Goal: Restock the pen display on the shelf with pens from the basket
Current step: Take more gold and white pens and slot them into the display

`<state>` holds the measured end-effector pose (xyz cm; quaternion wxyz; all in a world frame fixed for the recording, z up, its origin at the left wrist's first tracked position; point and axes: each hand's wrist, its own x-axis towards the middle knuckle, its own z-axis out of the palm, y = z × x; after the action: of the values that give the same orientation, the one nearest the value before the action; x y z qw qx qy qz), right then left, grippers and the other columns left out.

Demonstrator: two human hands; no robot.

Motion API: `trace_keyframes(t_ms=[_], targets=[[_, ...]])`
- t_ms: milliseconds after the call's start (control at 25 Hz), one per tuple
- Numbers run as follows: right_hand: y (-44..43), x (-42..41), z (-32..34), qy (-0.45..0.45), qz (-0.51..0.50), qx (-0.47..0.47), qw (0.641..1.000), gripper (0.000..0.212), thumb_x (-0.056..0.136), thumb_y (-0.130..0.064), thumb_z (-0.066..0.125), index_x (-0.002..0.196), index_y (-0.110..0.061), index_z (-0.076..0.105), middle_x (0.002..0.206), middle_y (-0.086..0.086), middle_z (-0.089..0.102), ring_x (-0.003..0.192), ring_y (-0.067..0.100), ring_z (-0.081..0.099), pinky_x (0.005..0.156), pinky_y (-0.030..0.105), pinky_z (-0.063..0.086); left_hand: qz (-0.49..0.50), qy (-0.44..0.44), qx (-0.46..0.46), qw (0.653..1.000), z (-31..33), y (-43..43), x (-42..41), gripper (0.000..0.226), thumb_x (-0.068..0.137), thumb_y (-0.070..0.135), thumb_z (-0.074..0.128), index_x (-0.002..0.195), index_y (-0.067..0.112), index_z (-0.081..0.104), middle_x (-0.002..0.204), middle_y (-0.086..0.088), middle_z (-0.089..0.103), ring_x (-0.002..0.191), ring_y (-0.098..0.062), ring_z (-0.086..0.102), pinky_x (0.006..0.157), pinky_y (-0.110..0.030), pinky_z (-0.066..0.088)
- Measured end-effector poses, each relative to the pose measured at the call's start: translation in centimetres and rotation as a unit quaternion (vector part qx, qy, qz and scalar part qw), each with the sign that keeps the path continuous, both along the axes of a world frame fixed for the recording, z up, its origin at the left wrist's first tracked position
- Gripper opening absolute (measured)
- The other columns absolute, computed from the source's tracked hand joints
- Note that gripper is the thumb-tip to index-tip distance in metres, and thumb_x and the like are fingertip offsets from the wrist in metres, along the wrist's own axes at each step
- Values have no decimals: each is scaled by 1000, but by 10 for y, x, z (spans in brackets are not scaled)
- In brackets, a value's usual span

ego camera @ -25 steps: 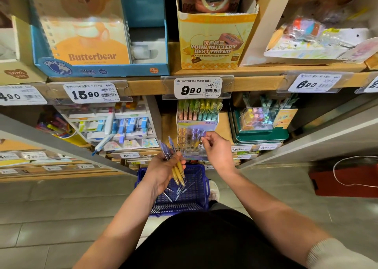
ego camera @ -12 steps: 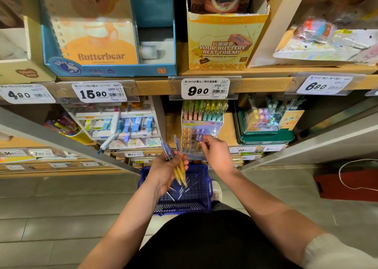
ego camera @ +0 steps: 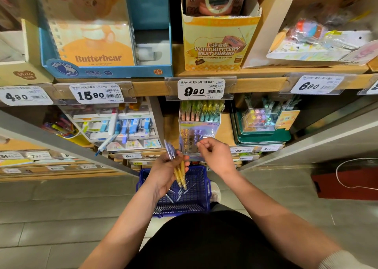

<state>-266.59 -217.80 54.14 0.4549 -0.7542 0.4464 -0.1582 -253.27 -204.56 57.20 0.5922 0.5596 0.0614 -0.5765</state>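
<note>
The pen display stands on the lower shelf under the 9.90 price tag, with pastel pens in its back rows and holes in its front tier. My left hand grips a bunch of pens with yellow barrels and purple tops, held just left of the display's front. My right hand is at the front tier with curled fingers; whether it pinches a pen is hidden. Below both hands a blue basket sits on the floor with several pens in it.
A white eraser and pen rack stands left of the display, a green tray with a clear box right of it. Boxes fill the upper shelf. A red bag lies on the tiled floor at right.
My right hand has drawn back slightly from the display's front tier toward my left hand. The left hand keeps its bunch of pens in about the same place.
</note>
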Motion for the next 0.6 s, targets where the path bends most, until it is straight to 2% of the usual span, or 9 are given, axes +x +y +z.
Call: trace_keyframes(t_ms=[40,120,200,280,440,520,600], targets=[[4,1,7,-22,10,59,998,6,95,-38,67,92,-34,71,76,-11,71,71,3,67,70,14,50,-15,-3,-6,1000,1,0,-2,12,97,7,63,108,5,66,102,-19,77,81,-22,76,68,-30,62],[9,5,17,-54,19,178,982,6,92,-42,71,92,-37,71,81,-16,74,78,3,71,81,20,54,-51,-13,-20,998,2,-2,-6,14,97,7,63,108,5,70,104,-18,77,83,-21,76,69,-29,61],[10,8,21,-92,2,262,961,7,89,-35,76,93,-32,72,85,-10,76,76,7,72,77,25,56,-70,-15,-29,997,3,-4,-10,16,97,7,62,110,5,72,104,-18,77,83,-20,75,71,-30,62],[6,6,23,-124,-32,293,947,13,87,-28,79,98,-24,73,89,-4,76,78,10,72,72,23,55,-72,-13,-26,997,3,-7,-12,18,97,7,62,113,5,71,103,-16,76,83,-21,74,74,-31,62],[-15,-11,23,-202,-139,259,934,11,92,-19,72,100,-11,74,82,2,77,74,12,72,72,23,60,-67,-24,-1,997,2,-11,-11,22,99,9,60,119,4,69,111,-12,70,86,-20,68,76,-29,62],[-26,-20,19,-182,-179,192,948,11,94,-17,69,101,-10,74,82,5,77,74,13,72,77,28,61,-56,-19,5,998,1,-11,-12,23,97,8,62,118,2,69,115,-12,70,86,-21,70,73,-28,63],[-29,-27,12,-122,-162,103,974,8,96,-17,68,100,-14,74,82,2,76,75,11,71,80,25,58,-45,-19,11,999,-1,-11,-12,20,96,7,64,114,1,69,109,-13,72,83,-21,73,71,-29,63]])
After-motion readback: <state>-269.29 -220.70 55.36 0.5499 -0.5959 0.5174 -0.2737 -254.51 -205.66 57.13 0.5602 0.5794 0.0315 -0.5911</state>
